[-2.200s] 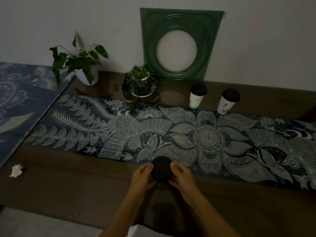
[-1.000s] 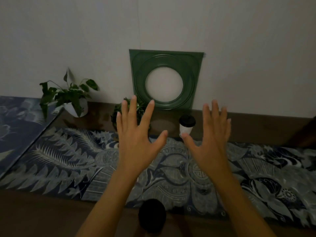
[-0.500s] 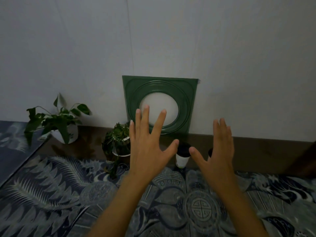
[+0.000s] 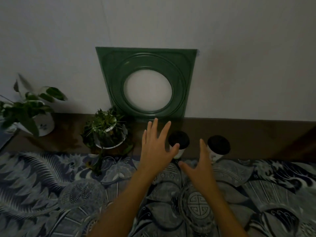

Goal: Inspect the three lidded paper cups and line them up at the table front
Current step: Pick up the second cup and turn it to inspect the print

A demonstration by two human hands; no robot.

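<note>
No legible text, perhaps for dimness

Dark blues, greens and black lids in dim light
Two white paper cups (image 4: 177, 152) (image 4: 215, 153) wore black lids; the table runner (image 4: 51, 185) showed pale grey ferns, butterflies and a round medallion on navy; the far square frame (image 4: 145, 62) was deep green; green-leaved plants (image 4: 105, 127) (image 4: 25, 108) sat in white pots on the dark brown table (image 4: 256, 139)

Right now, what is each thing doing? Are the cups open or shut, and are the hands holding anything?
Left cup: upright, black lid on, not held.
Right cup: upright, black lid on, not held.
Left hand: open, fingers spread, holding nothing.
Right hand: open, holding nothing.
Green frame: leaning on the wall.
</note>
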